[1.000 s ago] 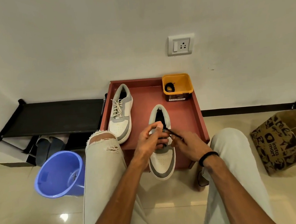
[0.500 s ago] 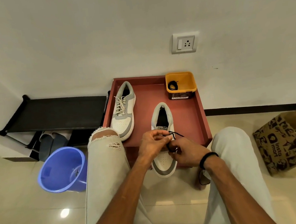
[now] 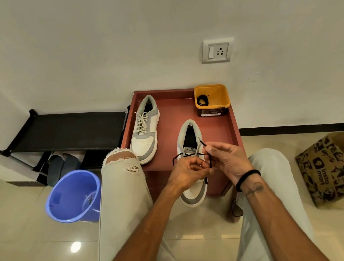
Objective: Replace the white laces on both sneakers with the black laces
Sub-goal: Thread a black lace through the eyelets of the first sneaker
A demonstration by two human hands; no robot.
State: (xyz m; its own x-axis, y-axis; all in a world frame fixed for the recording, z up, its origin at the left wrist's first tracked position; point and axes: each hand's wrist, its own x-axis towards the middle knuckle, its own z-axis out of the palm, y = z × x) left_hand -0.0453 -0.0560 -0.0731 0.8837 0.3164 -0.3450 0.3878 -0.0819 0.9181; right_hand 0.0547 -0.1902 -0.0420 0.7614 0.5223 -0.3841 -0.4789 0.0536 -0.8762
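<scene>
Two white-and-grey sneakers lie on a red tray table (image 3: 176,117). The left sneaker (image 3: 145,130) carries white laces (image 3: 142,121). The right sneaker (image 3: 191,162) has its toe over the table's front edge, and a black lace (image 3: 209,160) runs across its eyelets. My left hand (image 3: 188,172) sits over the shoe's middle with curled fingers pinching the lace. My right hand (image 3: 227,159) pinches one lace end beside the shoe's right side. A second black lace (image 3: 202,100) is coiled in a yellow tub (image 3: 212,98) at the table's back right.
A blue bucket (image 3: 73,195) stands on the floor at left, in front of a black shoe rack (image 3: 68,129) with slippers (image 3: 62,166) under it. A printed brown paper bag (image 3: 330,167) sits at right. My knees flank the table. A wall socket (image 3: 216,51) is above.
Both hands have drawn the black lace out from the shoe; my right hand moved right and up with one end, and a loop of lace now shows left of the tongue.
</scene>
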